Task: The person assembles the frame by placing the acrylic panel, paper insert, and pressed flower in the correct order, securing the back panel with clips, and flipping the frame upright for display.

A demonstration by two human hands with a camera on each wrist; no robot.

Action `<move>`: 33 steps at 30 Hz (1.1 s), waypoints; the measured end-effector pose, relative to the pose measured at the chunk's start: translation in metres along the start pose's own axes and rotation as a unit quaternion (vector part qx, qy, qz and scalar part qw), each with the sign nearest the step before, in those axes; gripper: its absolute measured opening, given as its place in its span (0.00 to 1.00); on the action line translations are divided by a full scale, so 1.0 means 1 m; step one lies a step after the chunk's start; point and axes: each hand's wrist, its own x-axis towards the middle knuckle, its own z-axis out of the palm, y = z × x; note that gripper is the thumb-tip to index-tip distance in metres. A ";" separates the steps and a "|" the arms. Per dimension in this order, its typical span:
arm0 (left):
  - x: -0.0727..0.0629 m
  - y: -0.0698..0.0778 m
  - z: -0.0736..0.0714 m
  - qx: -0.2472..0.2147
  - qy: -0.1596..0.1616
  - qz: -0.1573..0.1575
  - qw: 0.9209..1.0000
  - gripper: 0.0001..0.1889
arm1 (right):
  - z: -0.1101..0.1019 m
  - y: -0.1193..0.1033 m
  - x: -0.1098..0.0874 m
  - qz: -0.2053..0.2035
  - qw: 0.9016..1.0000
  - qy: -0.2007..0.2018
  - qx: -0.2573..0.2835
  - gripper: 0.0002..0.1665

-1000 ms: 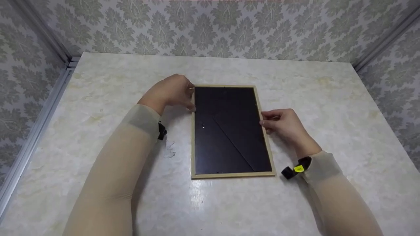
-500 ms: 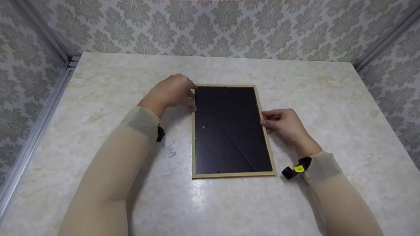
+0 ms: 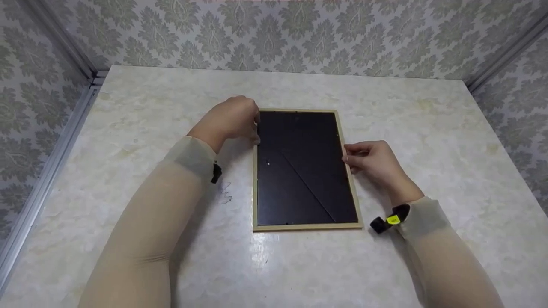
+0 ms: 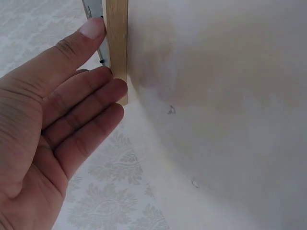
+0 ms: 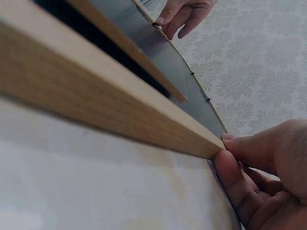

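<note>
A picture frame [image 3: 308, 171] with a light wood rim and black backing lies back side up on the table. A stand flap with a diagonal edge lies on the backing; the right wrist view shows the stand flap [image 5: 139, 57] in front of the backing. My left hand [image 3: 233, 117] is at the upper left edge, thumb at the rim and fingertips against its side. In the left wrist view, the left hand [image 4: 62, 100] holds that wooden rim [image 4: 117, 43]. My right hand [image 3: 374, 160] pinches the right edge between thumb and index finger, as the right wrist view shows.
The marble-patterned table [image 3: 162, 90] extends around the frame. Dark squiggly marks [image 3: 226, 193] show on it left of the frame. Patterned wallpaper [image 3: 265, 34] stands behind, with metal rails at both sides.
The whole head view has shifted slightly right. Both hands stay at the picture frame's edges, and the frame keeps its place on the table.
</note>
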 end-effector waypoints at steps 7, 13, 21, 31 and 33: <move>0.005 0.017 0.000 0.051 -0.002 -0.008 0.999 0.13 | -0.002 0.002 0.000 0.000 1.000 0.001 -0.003 0.26; 0.008 0.025 0.003 0.063 0.001 -0.014 0.998 0.13 | -0.004 0.003 -0.002 0.002 1.000 0.001 -0.012 0.27; 0.008 0.034 -0.003 0.073 -0.010 -0.022 0.997 0.20 | -0.006 0.000 -0.002 -0.002 1.000 0.006 -0.028 0.27; -0.007 0.029 0.005 0.011 0.022 -0.062 0.998 0.14 | 0.001 -0.004 -0.001 -0.011 0.999 0.014 -0.034 0.26; -0.010 0.032 0.011 0.007 0.025 -0.066 0.997 0.16 | 0.003 -0.003 -0.002 -0.009 0.999 0.013 -0.037 0.26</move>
